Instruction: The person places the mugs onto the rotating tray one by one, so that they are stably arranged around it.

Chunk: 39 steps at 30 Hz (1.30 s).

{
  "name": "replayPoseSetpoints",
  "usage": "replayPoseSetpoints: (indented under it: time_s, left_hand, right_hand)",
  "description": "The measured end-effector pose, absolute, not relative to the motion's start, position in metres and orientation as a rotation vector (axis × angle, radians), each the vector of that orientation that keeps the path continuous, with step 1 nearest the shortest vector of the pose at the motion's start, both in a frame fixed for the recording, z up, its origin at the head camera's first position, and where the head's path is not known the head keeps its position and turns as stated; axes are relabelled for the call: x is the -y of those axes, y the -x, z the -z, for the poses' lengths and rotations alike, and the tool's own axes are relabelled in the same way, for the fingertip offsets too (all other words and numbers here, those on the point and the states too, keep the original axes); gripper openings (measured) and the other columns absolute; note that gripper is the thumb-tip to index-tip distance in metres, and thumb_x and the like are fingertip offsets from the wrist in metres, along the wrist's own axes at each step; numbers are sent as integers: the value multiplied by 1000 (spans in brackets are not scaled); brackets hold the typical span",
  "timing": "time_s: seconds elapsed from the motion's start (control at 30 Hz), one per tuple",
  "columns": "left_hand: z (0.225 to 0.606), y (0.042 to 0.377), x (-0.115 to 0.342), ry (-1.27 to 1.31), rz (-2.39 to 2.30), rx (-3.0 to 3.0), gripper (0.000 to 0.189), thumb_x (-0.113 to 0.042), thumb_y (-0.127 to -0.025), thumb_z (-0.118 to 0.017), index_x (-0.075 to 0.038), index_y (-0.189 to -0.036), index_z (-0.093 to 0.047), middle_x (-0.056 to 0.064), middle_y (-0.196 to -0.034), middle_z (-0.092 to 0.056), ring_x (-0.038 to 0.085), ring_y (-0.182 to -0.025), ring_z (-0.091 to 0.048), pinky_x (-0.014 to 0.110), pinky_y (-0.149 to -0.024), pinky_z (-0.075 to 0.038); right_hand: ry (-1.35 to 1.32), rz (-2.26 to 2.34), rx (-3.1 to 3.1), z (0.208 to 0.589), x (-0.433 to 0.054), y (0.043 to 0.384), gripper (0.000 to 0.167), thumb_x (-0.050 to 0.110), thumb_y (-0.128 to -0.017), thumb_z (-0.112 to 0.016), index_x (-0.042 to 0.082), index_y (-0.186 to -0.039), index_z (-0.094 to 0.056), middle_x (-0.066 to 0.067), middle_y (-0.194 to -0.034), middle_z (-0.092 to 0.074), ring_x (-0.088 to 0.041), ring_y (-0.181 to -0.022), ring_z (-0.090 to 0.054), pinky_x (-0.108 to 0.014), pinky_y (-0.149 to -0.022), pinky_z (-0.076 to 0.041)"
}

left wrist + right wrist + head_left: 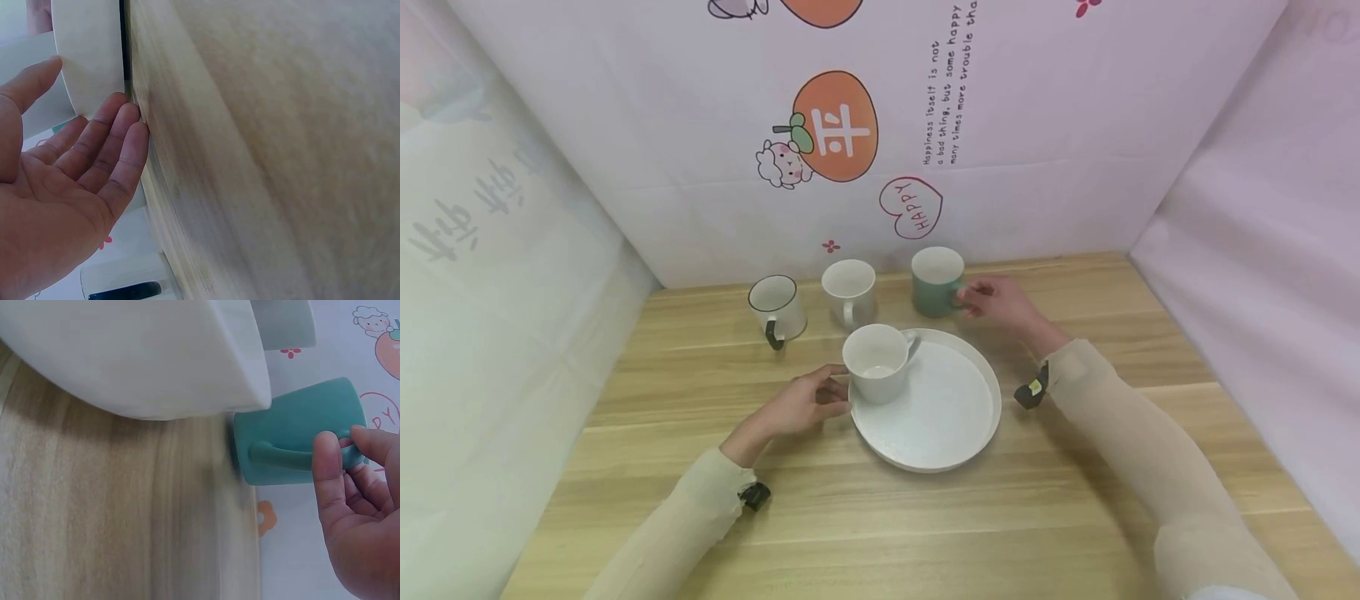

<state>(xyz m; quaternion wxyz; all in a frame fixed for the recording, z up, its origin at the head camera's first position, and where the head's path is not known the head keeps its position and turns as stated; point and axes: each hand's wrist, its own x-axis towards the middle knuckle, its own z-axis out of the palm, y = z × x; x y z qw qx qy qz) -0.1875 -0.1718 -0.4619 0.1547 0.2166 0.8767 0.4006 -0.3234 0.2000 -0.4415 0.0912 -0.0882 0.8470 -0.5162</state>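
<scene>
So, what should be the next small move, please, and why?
Probably the right hand should bring the green mug over the bare part of the white tray: it pinches the mug's handle, one white cup stands on the tray with space beside it, and the left hand is at the tray's side.

Creased, printed white sheets point(1247, 200) wall off a wood-grain tabletop point(940, 542) on three visible sides in what looks like a makeshift recording booth, with cartoon fruit point(835, 92) decorating the backdrop point(1045, 125) and small black devices point(756, 497) worn at both cuffs point(717, 479); whether a home, office or lab surrounds it cannot be told.
</scene>
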Motion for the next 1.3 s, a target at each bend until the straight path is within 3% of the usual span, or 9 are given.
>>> replayPoseSetpoints:
  time_s: [0.13,0.3,0.73,1.0,1.3]
  left_hand:
    - [462,188,172,-612,-1142,-2515,60,-24,-94,-71,-9,-146,-45,13,-116,-72,26,-112,-68,40,-95,-56]
    - [461,186,172,-619,-1141,-2515,59,-25,-94,-70,-8,-145,-46,14,-116,-72,27,-112,-68,41,-94,-56]
    - [462,186,172,-624,-1131,-2519,59,-26,-95,-70,-9,-145,-46,13,-118,-71,27,-113,-67,42,-95,-56]
    - [463,188,172,-618,-1117,-2530,59,-26,-94,-70,-10,-146,-46,12,-117,-72,26,-112,-68,42,-96,-55]
    - [464,188,173,-652,-1124,-2542,59,-24,-94,-71,-8,-145,-46,11,-116,-72,25,-110,-69,39,-94,-56]
  right_hand:
    - [261,1540,-2519,439,-202,321,33,30,-99,-63,-2,-108,-64,-24,-116,-70,-34,-92,-70,-42,-86,-60]
    - [249,1547,-2531,434,-203,315,34,33,-99,-64,0,-106,-65,-21,-115,-71,-41,-100,-68,-39,-87,-59]
    - [307,1454,-2578,417,-208,290,35,35,-101,-59,2,-110,-65,-21,-114,-70,-18,-89,-70,-30,-89,-54]
    - [309,1483,-2561,410,-206,279,32,31,-101,-59,1,-109,-66,-23,-115,-70,-27,-94,-71,-30,-86,-58]
    - [346,1459,-2602,405,-209,266,36,38,-100,-61,2,-105,-66,-6,-93,-73,-12,-83,-69,-39,-86,-60]
